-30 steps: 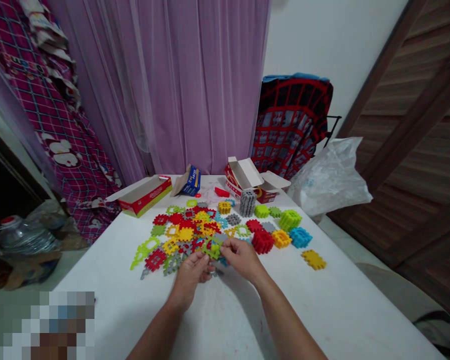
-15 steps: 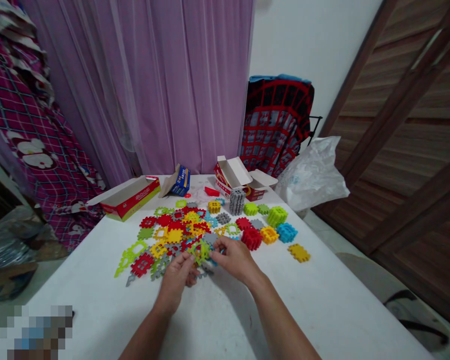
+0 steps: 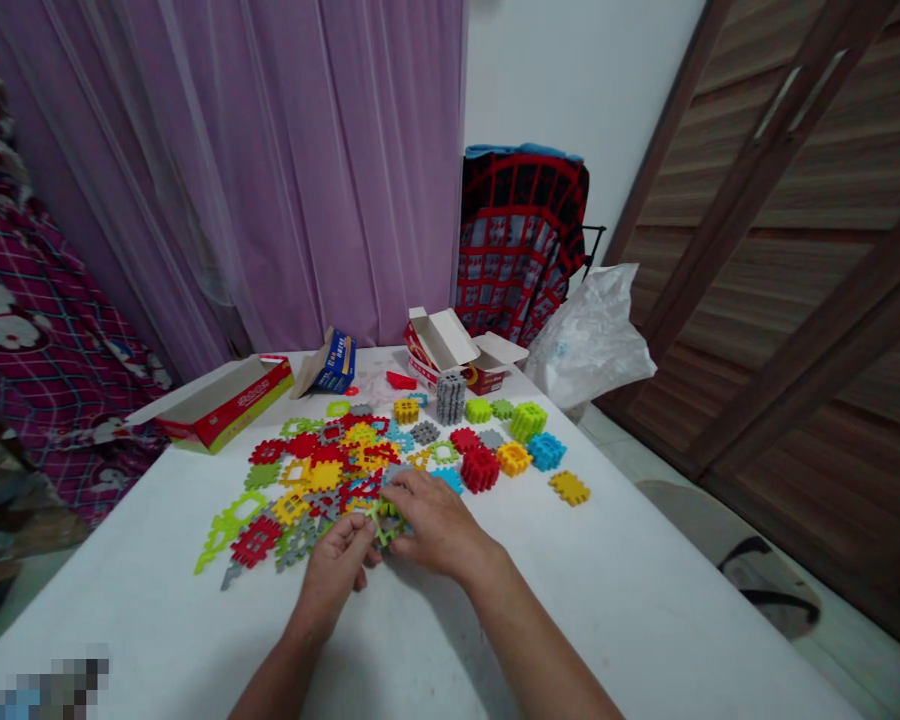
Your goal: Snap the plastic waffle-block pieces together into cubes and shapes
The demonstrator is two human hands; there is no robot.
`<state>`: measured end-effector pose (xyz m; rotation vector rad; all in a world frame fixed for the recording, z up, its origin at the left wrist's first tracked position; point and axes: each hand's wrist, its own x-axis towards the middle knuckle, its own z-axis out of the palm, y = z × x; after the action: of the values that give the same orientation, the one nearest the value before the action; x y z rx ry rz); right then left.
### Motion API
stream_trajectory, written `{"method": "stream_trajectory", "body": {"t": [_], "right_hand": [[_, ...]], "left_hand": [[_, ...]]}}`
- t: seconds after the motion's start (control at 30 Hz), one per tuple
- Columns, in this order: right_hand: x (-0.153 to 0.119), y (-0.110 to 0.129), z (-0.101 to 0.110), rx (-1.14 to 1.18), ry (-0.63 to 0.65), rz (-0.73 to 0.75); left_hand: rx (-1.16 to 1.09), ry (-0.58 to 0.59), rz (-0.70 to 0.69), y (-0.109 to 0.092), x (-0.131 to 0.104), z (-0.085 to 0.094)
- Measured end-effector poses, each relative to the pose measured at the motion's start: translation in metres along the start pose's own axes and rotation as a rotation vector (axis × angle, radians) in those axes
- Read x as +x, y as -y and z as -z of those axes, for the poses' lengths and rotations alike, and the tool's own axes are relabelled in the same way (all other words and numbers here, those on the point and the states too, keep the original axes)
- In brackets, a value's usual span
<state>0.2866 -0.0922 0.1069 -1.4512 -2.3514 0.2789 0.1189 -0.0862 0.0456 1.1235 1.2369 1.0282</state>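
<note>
My left hand pinches a lime-green interlocking building piece between thumb and fingers, low over the near edge of a spread of pieces. Close beside it, my right hand curls down over more pieces at the same spot; what its fingers hold is hidden behind them. Around the hands lie flat toothed pieces, among them a yellow one, a red window-like one and a lime-green one. A blue piece sits just beyond my right hand.
Right of the spread stand sorted stacks: grey, red, orange, lime-green and blue. A mustard piece lies nearer. Opened cartons line the back; a white plastic bag is at the right edge.
The view has turned slightly to the right. My right hand has shifted from the raised green piece down over the pieces beside it, while my left hand keeps its pinch.
</note>
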Motion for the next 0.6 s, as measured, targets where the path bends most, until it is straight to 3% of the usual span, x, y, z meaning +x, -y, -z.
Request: {"method": "stream_trajectory", "body": {"t": [0.3,0.43,0.6], "right_hand": [[0.001,-0.002,0.003,0.018,-0.004,0.008],[-0.005,-0.011,0.019,0.054,0.003,-0.059],[-0.022,-0.045,0.047,0.088,-0.14,-0.194]], "left_hand": [[-0.035,0.008,-0.031,-0.003,0.0,0.003],[-0.063,-0.098,-0.086,-0.007,0.001,0.011],[-0.001,-0.241,-0.213,-0.003,0.004,0.023]]}}
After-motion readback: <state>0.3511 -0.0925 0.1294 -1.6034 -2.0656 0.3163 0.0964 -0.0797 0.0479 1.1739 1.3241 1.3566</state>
